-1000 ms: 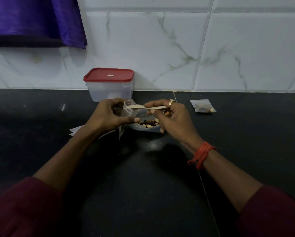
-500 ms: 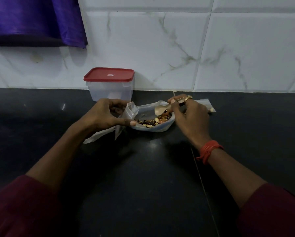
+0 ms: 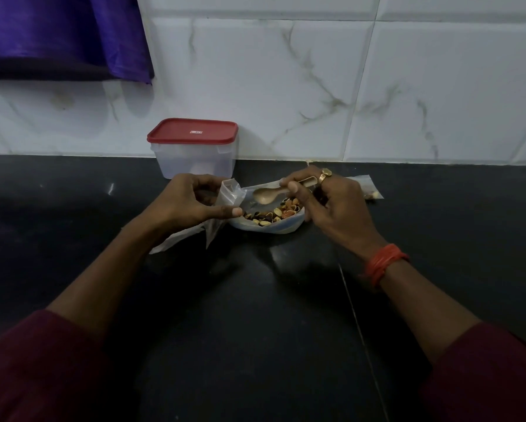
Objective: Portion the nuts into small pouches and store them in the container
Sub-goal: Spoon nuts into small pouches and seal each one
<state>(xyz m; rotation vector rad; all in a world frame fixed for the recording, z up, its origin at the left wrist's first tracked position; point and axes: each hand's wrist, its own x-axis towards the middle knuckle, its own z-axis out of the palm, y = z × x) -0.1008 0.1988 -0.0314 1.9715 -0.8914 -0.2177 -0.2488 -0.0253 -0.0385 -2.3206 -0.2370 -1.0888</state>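
The right hand (image 3: 337, 205) is pinching a pale wooden spoon (image 3: 263, 195), bowl lying leftward over mixed nuts (image 3: 270, 215). The left hand (image 3: 188, 202) is gripping a clear plastic pouch (image 3: 231, 193) beyond.

Taking the nut bag (image 3: 273, 227) as centre, I see open countertop (image 3: 255, 324) at 6 o'clock between the forearms (image 3: 103, 287), plus wide lanes at 9 and 4. The lidded container (image 3: 194, 161) blocks 11, the tiled wall (image 3: 286, 86) closes 12, and a filled pouch (image 3: 372, 194) lies at 2, partly behind the right hand (image 3: 337, 205). Over the bag itself, the spoon (image 3: 266, 195) and the left hand (image 3: 185, 205) with its small pouch (image 3: 231, 193) crowd the mouth.
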